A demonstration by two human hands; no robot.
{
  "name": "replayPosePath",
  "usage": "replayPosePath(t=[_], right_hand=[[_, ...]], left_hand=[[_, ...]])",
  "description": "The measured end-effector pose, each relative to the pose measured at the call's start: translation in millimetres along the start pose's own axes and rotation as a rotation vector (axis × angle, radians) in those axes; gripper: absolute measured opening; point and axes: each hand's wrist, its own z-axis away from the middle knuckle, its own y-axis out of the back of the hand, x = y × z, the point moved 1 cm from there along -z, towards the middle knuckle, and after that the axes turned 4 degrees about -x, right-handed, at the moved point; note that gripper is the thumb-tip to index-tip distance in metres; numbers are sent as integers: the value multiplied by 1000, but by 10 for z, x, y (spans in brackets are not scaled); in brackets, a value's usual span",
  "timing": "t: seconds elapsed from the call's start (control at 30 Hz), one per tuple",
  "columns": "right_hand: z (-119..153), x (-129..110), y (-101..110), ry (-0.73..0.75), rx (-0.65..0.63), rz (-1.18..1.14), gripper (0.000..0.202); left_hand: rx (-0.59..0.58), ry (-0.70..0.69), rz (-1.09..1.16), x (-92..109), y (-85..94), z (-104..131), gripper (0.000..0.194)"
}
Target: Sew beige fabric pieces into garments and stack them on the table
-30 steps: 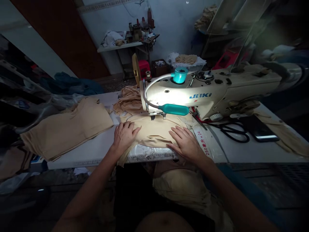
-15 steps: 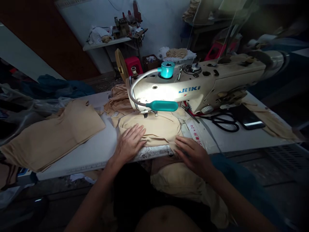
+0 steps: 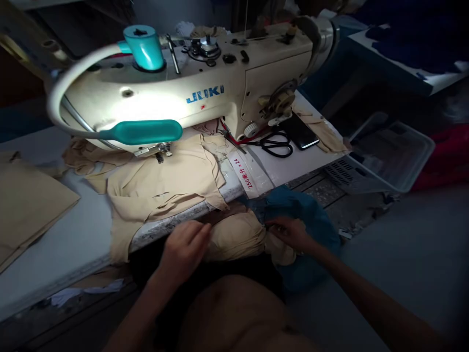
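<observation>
Dim room, bright light pooling on the white sewing machine (image 3: 216,95), and below its needle area the beige garment (image 3: 172,178) lies rumpled on the bench (image 3: 88,222), one end hanging over the front edge! Down at the lap, the left hand (image 3: 186,247) is curled beside the beige bundle (image 3: 236,237); whether that grip holds any fabric, I cannot tell. Across at the bundle's other side, the right hand (image 3: 289,233) has bent fingers right at the cloth, its grip too dark to call open or closed. Black-handled scissors (image 3: 274,145) lie near the dark phone (image 3: 302,132), folded beige fabric (image 3: 29,205) far left!
</observation>
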Motion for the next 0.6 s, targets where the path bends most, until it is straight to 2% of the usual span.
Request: replayPosePath(t=[0.03,0.1,0.2,0.27,0.33,0.4,0.47,0.53,0.6], right_hand=[[3,-3,-69,6,-14,-20,32],[-30,-15,-201,11,-23,-46,31],[-125,-47,-302,19,-15,-66,18],[-172,-98,-275,28,11,-90,15],[-192,-171,-188,35,60,-131,18],[-195,-250,-77,32,107,-183,20],[-202,-326,20,13,143,-231,23],[-232,-412,72,-13,169,-317,29],[-287,-534,57,-26,148,-452,38]], left_hand=[[-82,-29,72,123,-157,-50,13],[-239,-61,179,333,-499,-152,15],[-428,44,367,542,-984,-309,20],[-489,116,456,630,-1244,-419,14],[-501,149,487,684,-1431,-531,11],[-488,186,509,702,-1526,-630,12],[-458,239,551,688,-1504,-696,19],[-429,271,600,648,-1355,-712,30],[-394,293,665,583,-1100,-668,43]])
